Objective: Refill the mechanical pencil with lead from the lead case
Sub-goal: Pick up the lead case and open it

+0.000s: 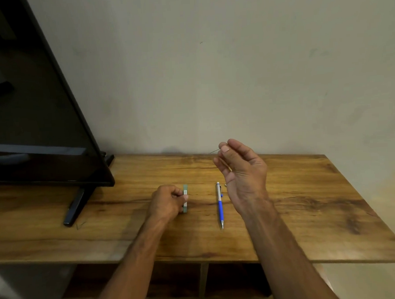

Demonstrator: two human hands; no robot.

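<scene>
The left hand (168,202) is closed around the lead case (185,198), which rests on the desk (309,207). The right hand (241,170) is raised above the desk, thumb and forefinger pinching a thin lead (214,151). The mechanical pencil (220,205) lies flat on the desk between both hands, tip toward the near edge.

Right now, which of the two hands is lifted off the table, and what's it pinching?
The right hand, raised above the pencil, pinches a thin lead at its fingertips. The left hand rests on the table, gripping the lead case.
</scene>
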